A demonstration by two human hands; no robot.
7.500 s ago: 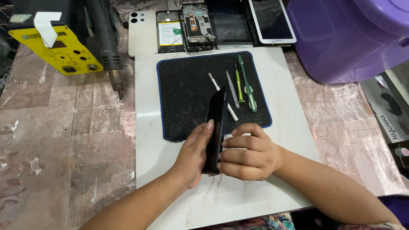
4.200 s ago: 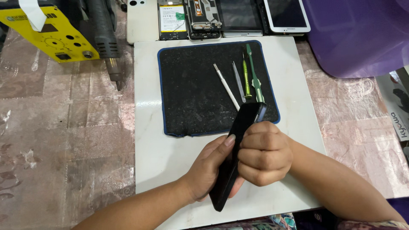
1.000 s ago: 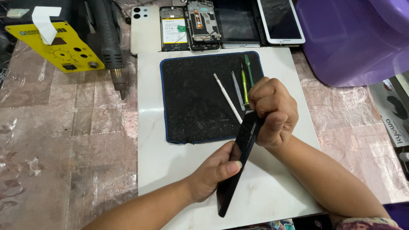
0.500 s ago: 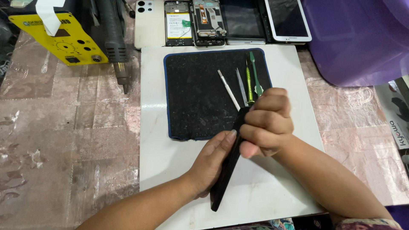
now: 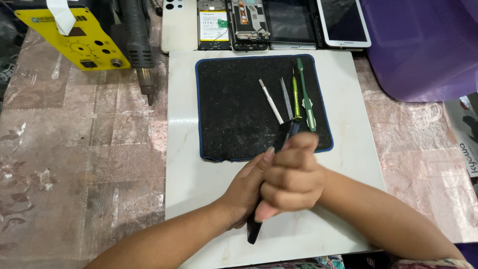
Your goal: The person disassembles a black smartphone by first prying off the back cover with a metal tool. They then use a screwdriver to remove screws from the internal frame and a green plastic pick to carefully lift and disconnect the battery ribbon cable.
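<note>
Your right hand (image 5: 291, 182) is curled into a tight fist around the black phone (image 5: 285, 134), and your left hand (image 5: 246, 189) presses flat against its other side with fingers closed along the edge, so the phone stands on edge between both palms over the white board (image 5: 184, 149). Its upper end pokes out near the black mat (image 5: 234, 109), just beside the white tool (image 5: 270, 101), tweezers (image 5: 286, 97) and green screwdrivers (image 5: 304, 92); what the right thumb presses is probably hidden.
</note>
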